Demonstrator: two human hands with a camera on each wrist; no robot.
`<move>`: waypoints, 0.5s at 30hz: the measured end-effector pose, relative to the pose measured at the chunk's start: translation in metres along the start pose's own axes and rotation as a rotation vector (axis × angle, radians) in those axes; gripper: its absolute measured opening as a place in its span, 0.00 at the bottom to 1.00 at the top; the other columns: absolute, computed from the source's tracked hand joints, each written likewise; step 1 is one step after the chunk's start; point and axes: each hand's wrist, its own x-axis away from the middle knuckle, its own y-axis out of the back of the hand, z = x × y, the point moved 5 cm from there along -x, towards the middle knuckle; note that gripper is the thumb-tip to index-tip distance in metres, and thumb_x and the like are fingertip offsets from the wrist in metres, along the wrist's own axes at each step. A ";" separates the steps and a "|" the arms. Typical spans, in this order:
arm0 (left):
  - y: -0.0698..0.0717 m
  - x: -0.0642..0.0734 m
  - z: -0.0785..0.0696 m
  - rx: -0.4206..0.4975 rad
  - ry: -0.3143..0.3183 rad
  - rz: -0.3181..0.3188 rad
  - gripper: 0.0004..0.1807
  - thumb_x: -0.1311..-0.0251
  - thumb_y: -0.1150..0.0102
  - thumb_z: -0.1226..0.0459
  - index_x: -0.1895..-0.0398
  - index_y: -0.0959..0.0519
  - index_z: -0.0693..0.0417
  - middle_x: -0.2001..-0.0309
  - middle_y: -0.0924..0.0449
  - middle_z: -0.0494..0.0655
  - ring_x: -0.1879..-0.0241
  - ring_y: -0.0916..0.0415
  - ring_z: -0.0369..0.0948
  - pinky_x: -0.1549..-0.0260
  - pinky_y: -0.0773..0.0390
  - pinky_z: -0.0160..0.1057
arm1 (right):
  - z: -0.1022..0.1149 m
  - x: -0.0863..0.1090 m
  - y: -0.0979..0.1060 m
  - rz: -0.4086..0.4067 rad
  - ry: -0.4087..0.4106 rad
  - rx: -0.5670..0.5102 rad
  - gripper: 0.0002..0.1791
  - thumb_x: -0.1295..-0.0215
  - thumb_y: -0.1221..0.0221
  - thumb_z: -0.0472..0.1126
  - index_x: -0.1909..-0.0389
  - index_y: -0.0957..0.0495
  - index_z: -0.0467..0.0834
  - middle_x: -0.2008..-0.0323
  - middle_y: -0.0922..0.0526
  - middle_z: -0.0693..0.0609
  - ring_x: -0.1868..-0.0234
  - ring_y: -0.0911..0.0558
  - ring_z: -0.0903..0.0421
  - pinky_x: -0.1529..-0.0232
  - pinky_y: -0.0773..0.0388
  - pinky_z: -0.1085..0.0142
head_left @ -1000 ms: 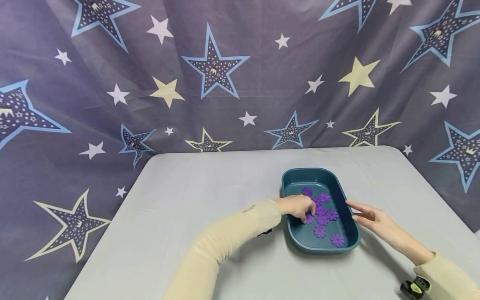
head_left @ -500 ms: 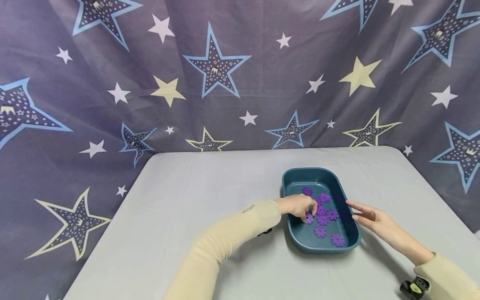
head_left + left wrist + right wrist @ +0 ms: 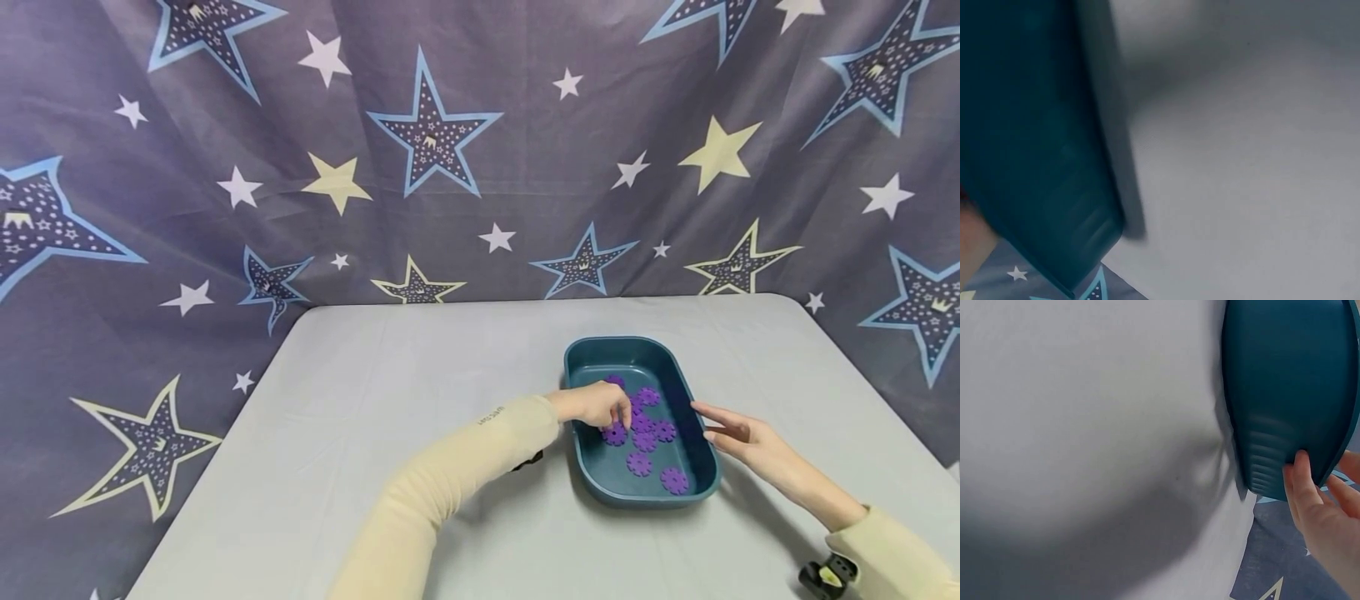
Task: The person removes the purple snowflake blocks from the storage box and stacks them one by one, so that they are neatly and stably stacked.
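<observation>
A dark teal tray (image 3: 648,502) sits on the right half of the table, with several purple notched discs (image 3: 639,463) loose inside. Reaching over the tray's left wall, my left hand (image 3: 597,403) has bent fingers pointing down by a purple disc (image 3: 615,433). The fingertips are partly hidden, and whether they pinch that disc is unclear. In the left wrist view, only the edge of my left hand (image 3: 974,240) shows beyond the tray wall (image 3: 1035,131). My right hand (image 3: 757,446) rests nearly straight fingers (image 3: 1302,465) against the tray's right outer wall (image 3: 1285,412).
Pale grey cloth covers the table (image 3: 420,367). Behind it hangs a dark curtain (image 3: 517,175) printed with stars. A black wrist device (image 3: 828,575) sits at the right sleeve.
My left hand has risen slightly and shifted back, showing more of the disc below it. The right hand and tray stay in place.
</observation>
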 end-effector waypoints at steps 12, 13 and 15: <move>0.017 0.010 0.006 0.136 0.017 -0.054 0.15 0.50 0.51 0.81 0.68 0.19 0.58 0.77 0.26 0.42 0.77 0.30 0.31 0.79 0.27 0.22 | 0.000 -0.001 -0.001 0.017 -0.005 -0.013 0.28 0.35 0.51 0.43 0.38 0.42 0.34 0.42 0.35 0.44 0.50 0.37 0.79 0.57 0.34 0.82; 0.019 0.011 0.006 0.141 0.013 -0.060 0.15 0.50 0.51 0.81 0.67 0.19 0.58 0.77 0.26 0.42 0.77 0.30 0.31 0.79 0.27 0.22 | 0.000 -0.001 -0.001 0.018 -0.008 -0.012 0.28 0.35 0.51 0.43 0.38 0.42 0.34 0.42 0.35 0.43 0.50 0.37 0.79 0.57 0.34 0.82; 0.022 0.013 0.006 0.164 0.012 -0.074 0.15 0.50 0.50 0.81 0.67 0.19 0.58 0.76 0.25 0.42 0.77 0.29 0.31 0.78 0.26 0.23 | 0.000 -0.001 -0.001 0.018 -0.004 -0.015 0.28 0.35 0.51 0.43 0.38 0.41 0.34 0.42 0.35 0.46 0.50 0.36 0.80 0.57 0.34 0.82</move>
